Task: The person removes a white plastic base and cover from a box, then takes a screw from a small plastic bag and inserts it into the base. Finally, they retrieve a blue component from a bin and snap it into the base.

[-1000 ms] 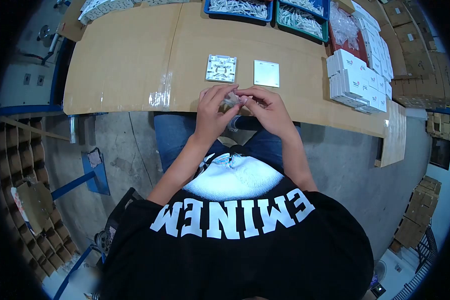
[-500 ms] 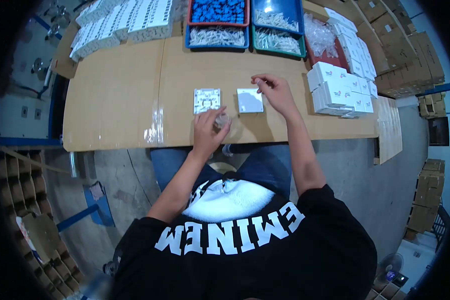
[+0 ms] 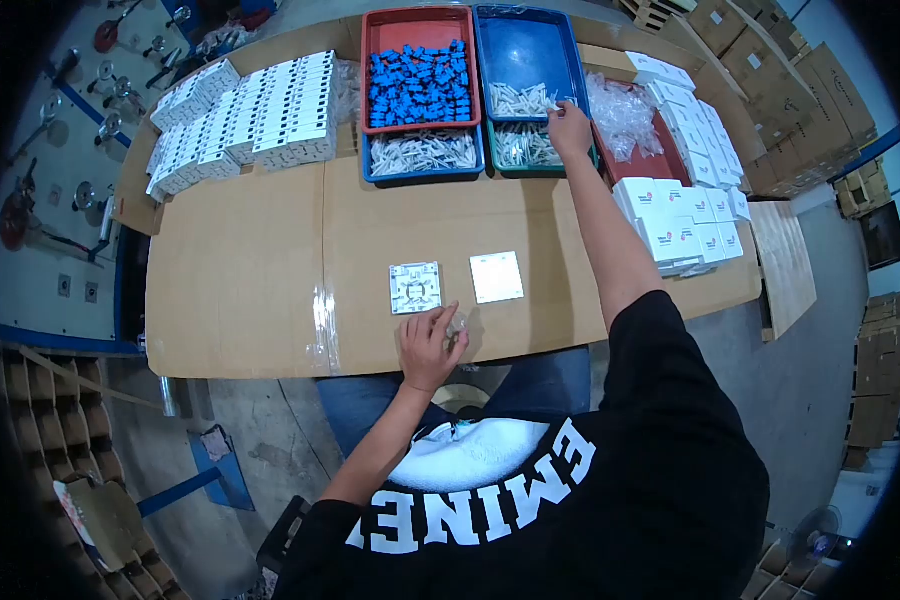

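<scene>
My left hand (image 3: 430,350) is at the front of the table, its fingers curled around a small see-through plastic piece (image 3: 458,325). Just beyond it lies a square white tray (image 3: 415,288) with moulded clips inside. To the right of that is a flat white square cover (image 3: 496,277). My right hand (image 3: 570,130) reaches to the near right corner of the upper blue bin (image 3: 530,50), fingers pinched together beside small white pieces (image 3: 520,100). Whatever is between those fingertips is too small to make out.
A red bin (image 3: 367,100) holds blue parts. White slender pieces fill a lower blue bin (image 3: 420,152) and a green bin (image 3: 525,148). Clear bags (image 3: 625,120) lie in a red tray. White boxes (image 3: 670,225) stand right; stacked white units (image 3: 295,110) stand back left.
My right hand has moved from beside the white cover forward to the upper blue bin. My left hand stays near the tray with the see-through piece. The view has shifted.
</scene>
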`<state>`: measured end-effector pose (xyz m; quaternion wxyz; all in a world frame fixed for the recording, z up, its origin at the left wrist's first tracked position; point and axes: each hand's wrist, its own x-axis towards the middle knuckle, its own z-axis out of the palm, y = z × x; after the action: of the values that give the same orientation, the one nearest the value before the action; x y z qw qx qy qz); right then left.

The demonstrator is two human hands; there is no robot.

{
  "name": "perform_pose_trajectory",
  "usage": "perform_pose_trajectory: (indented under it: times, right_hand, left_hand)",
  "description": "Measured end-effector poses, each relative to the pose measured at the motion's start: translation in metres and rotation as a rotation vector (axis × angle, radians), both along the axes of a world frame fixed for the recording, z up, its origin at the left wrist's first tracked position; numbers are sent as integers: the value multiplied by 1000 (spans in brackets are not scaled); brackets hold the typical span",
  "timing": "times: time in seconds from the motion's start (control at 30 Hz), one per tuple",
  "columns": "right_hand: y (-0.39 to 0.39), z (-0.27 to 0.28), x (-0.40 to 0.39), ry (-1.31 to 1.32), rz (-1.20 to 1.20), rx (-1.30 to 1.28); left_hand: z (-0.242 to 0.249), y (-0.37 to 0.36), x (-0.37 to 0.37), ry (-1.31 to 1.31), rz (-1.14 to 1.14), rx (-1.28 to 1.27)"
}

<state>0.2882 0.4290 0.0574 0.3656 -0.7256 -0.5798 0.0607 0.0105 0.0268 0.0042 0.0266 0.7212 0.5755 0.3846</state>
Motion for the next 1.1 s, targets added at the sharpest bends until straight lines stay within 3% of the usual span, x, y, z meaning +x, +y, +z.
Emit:
perform_pose_trajectory:
  times: [0.3,0.37,0.43,0.5,0.57,0.67,0.77,0.83,1.1]
  right_hand:
    - [28,-19,16,85,18,-29]
    - [31,-25,27,284,114,183]
    - [3,-5,23,191,56,282]
    - [-23,-15,24,535,102,408]
    - [-92,4,1,688,185,288]
    - [-208,19,-39,716,355,7]
    - [-306,11,-75,897,451,-145]
    - [-330,10,-88,1003,460,-140]
    - [-360,-11,-119,803,505,-165]
  left_hand:
    - [-7,0,1,64,-7,17]
    - [-7,1,1,51,-3,3]
    - [-10,0,1,43,-9,10]
    - [-8,-1,1,26,-5,-24]
    - [-6,1,0,11,-13,-6]
    - [0,2,-3,-60,-44,-3]
    - [-2,1,-4,-111,-55,-63]
    - [-1,2,-3,-122,-56,-25]
    - [-7,1,-6,-206,-58,-38]
